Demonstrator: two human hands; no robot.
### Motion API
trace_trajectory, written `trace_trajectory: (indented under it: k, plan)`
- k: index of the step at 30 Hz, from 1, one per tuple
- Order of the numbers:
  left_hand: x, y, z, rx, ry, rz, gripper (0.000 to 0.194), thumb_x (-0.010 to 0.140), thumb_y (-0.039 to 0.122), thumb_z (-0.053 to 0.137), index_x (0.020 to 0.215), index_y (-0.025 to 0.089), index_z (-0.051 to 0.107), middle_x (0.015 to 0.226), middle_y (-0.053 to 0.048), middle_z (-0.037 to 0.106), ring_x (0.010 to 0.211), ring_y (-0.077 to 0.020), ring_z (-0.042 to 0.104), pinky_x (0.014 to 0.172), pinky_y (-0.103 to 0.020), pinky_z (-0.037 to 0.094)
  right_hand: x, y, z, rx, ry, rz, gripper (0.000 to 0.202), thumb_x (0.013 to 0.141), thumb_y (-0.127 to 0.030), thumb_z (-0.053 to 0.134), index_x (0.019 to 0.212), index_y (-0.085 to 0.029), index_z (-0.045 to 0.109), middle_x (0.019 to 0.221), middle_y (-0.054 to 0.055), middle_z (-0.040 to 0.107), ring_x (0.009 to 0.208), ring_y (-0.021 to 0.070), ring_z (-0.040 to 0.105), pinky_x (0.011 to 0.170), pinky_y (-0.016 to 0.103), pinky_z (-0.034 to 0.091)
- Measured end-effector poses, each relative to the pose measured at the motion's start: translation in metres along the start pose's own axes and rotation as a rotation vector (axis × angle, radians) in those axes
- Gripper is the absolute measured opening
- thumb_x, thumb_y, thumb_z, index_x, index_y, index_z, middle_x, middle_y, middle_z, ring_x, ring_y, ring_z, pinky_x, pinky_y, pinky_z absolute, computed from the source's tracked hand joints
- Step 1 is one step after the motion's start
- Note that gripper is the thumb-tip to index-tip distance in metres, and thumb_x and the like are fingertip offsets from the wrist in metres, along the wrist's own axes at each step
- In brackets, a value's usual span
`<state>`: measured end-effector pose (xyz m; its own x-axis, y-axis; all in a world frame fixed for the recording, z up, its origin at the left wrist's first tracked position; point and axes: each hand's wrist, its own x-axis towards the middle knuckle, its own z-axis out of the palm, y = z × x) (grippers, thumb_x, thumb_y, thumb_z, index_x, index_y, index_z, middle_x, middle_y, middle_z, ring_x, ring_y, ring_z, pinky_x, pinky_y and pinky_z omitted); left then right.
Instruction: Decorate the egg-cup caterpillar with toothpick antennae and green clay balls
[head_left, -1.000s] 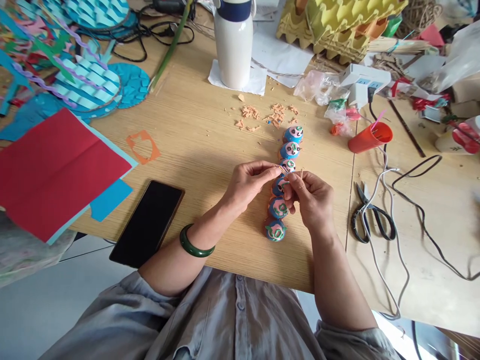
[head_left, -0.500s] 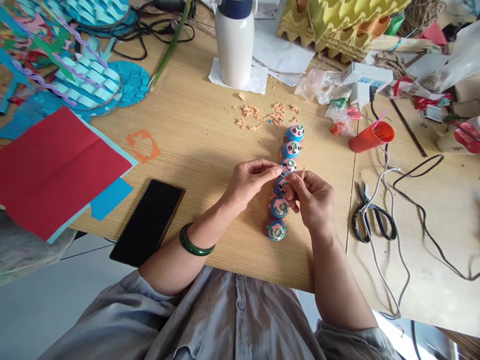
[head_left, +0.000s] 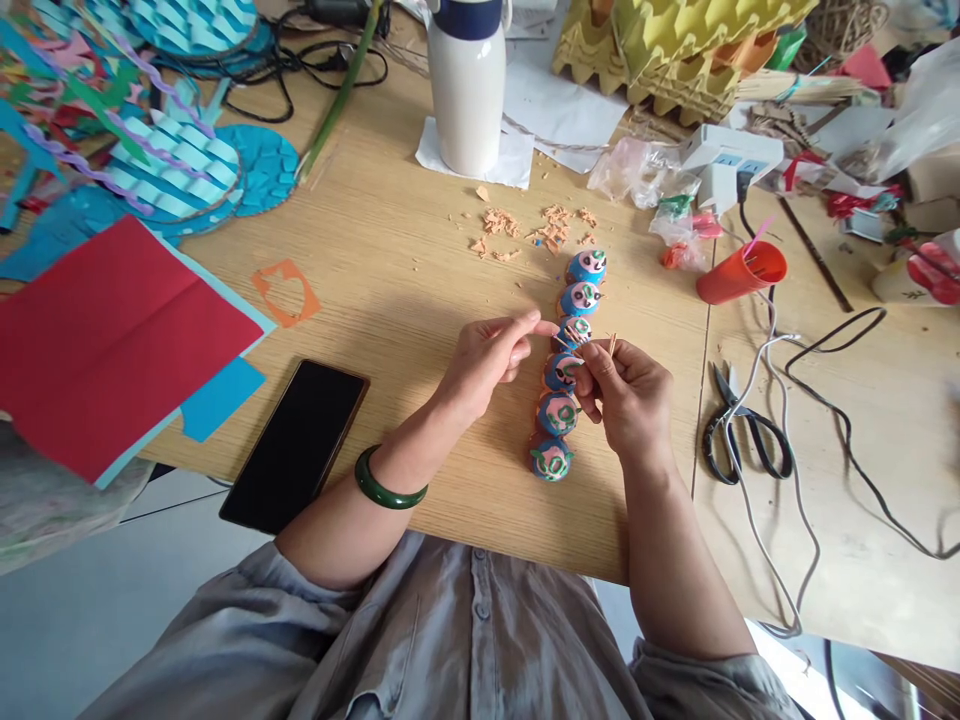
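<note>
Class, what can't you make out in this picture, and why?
Head view: number of thin tan wood-like sticks; too small, partly covered by right hand.
Head view: top of navy-capped white bottle; cut off by upper edge.
Head view: left corner of red paper sheet; cut off by left edge.
Head view: inner base of orange-red plastic cup; hidden by its wall.

Soft daylight, apparently from the right, washes the right side of the tabletop [head_left: 877, 595] pale and throws diffuse shadows leftward from the left hand [head_left: 480, 368] and right forearm [head_left: 675, 540]. Small highlights glint on the green bracelet [head_left: 386, 493]. Toward the frame's edges, wide-angle distortion stretches a plastic bag [head_left: 928, 105] and paper scraps [head_left: 75, 52], softening detail.
</note>
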<state>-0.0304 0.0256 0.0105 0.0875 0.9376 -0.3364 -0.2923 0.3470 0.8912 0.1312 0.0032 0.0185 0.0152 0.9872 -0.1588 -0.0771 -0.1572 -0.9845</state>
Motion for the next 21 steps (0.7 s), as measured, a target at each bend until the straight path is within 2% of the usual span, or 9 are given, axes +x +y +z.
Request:
trace_trajectory:
  k: [5, 8, 13, 18, 21]
  plan:
    - [-0.001, -0.0031, 0.0015, 0.143, -0.016, 0.119, 0.026, 0.071, 0.04, 0.081, 0.078, 0.015, 0.08, 0.06, 0.002, 0.059, 0.053, -0.0061, 0.041, 0.048, -0.022, 0.029, -0.0009, -0.0014, 0.0006, -0.036, 0.015, -0.005, 0.036, 0.082, -0.05, 0.077, 0.073, -0.018, 0.063, 0.052, -0.005, 0.058, 0.036, 0.0047, 0.044, 0.03, 0.018, 0.027]
    - [0.0, -0.0047, 0.0014, 0.127, -0.034, 0.139, 0.021, 0.073, 0.036, 0.077, 0.076, 0.015, 0.08, 0.064, 0.0, 0.065, 0.057, -0.0071, 0.048, 0.053, -0.022, 0.036, -0.0008, -0.0027, 0.0022, -0.048, 0.014, 0.003, 0.038, 0.081, -0.052, 0.078, 0.073, -0.018, 0.063, 0.052, -0.005, 0.059, 0.035, 0.0048, 0.044, 0.03, 0.018, 0.028]
    - [0.001, -0.0042, 0.0003, 0.038, -0.056, 0.105, 0.022, 0.073, 0.035, 0.077, 0.077, 0.014, 0.08, 0.06, 0.002, 0.061, 0.055, -0.0058, 0.044, 0.053, -0.021, 0.035, 0.0001, -0.0022, 0.0032, -0.074, -0.014, 0.023, 0.038, 0.078, -0.052, 0.08, 0.076, -0.018, 0.065, 0.051, -0.005, 0.059, 0.034, 0.0052, 0.044, 0.029, 0.018, 0.028]
    - [-0.0014, -0.0034, 0.002, 0.065, -0.079, 0.138, 0.022, 0.073, 0.035, 0.076, 0.073, 0.013, 0.078, 0.057, 0.004, 0.055, 0.053, -0.0048, 0.039, 0.053, -0.021, 0.034, -0.0022, -0.0041, 0.0032, -0.097, -0.034, 0.026, 0.039, 0.079, -0.053, 0.079, 0.074, -0.017, 0.064, 0.05, -0.005, 0.058, 0.033, 0.005, 0.042, 0.029, 0.019, 0.026]
    - [-0.002, -0.0033, 0.0033, 0.107, -0.042, 0.15, 0.021, 0.073, 0.034, 0.076, 0.068, 0.013, 0.075, 0.055, 0.005, 0.051, 0.052, -0.0046, 0.036, 0.051, -0.022, 0.03, -0.002, -0.0048, 0.003, -0.078, -0.033, 0.048, 0.042, 0.077, -0.055, 0.08, 0.07, -0.017, 0.063, 0.049, -0.005, 0.055, 0.035, 0.0037, 0.039, 0.031, 0.019, 0.023]
